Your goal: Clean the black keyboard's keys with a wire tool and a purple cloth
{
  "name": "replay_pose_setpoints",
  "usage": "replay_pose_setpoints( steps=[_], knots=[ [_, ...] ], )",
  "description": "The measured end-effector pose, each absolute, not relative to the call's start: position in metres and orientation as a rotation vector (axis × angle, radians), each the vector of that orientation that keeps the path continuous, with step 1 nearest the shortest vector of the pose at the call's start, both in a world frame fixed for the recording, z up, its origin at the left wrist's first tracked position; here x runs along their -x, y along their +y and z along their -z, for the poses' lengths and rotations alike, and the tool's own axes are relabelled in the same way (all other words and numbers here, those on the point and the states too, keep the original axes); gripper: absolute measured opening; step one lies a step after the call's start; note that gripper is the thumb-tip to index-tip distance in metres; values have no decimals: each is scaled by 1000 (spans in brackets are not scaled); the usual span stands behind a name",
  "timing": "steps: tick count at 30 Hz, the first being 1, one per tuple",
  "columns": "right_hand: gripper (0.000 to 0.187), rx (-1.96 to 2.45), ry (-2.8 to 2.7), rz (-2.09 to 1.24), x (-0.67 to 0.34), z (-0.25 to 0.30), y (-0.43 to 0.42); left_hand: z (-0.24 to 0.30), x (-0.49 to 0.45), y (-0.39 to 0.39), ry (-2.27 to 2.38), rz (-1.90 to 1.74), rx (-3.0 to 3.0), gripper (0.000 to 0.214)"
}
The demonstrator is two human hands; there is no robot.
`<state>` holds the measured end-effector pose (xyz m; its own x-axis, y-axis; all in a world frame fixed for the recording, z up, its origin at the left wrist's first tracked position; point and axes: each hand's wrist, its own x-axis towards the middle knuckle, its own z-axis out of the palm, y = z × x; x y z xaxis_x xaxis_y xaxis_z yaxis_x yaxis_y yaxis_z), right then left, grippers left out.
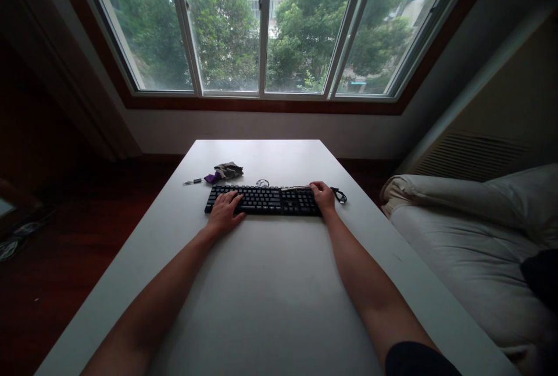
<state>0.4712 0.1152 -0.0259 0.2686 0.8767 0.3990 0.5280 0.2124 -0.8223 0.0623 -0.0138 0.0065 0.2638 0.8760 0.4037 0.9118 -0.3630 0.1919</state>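
Keyboard (265, 204) on a white counter (274, 289), worked by a person whose bare arms (165, 286) reach forward from the foreground, a dark sleeve (418, 360) showing at the right elbow. Beside the counter to the right stands a pale couch (453, 242).

The left grip (224, 213) lies palm down with fingers spread over the keys; the right grip (323, 197) is bent, its fingertips gathered at the far edge. Steadying on the left and fine handling on the right appears to be the step. Done well, it calls for an even, light left palm that stops the board sliding without pressing keys, and a loose right wrist with slow fingertips.

As for position, the keyboard's left end is directly under the left grip, its right end below and beside the right one. A thin strip (296, 188) runs along the back toward the right fingertips; whether they pinch it cannot be told.

Just beyond are a black cable (340, 195) at right, a small wire loop (262, 182) behind the keys, and, at left, a pen (192, 182), a purple wrapper (213, 178) and a crumpled bag (229, 170). Farthest off, trees (300, 27) fill the window (263, 45).
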Motion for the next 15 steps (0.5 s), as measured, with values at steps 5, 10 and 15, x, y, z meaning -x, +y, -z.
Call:
replay_pose_setpoints(
  steps=[5, 10, 15],
  knots=[
    [37, 1444, -1377, -378, -472, 27, 116, -7, -62, -14, -1723, 700, 2433, 61],
    [36, 1453, -1400, -383, -472, 24, 115, -7, -62, -14, -1722, 707, 2439, 61],
    [35, 1479, -1497, -437, -472, 21, 116, -4, -62, -13, -1720, 707, 2428, 62]
  ],
)
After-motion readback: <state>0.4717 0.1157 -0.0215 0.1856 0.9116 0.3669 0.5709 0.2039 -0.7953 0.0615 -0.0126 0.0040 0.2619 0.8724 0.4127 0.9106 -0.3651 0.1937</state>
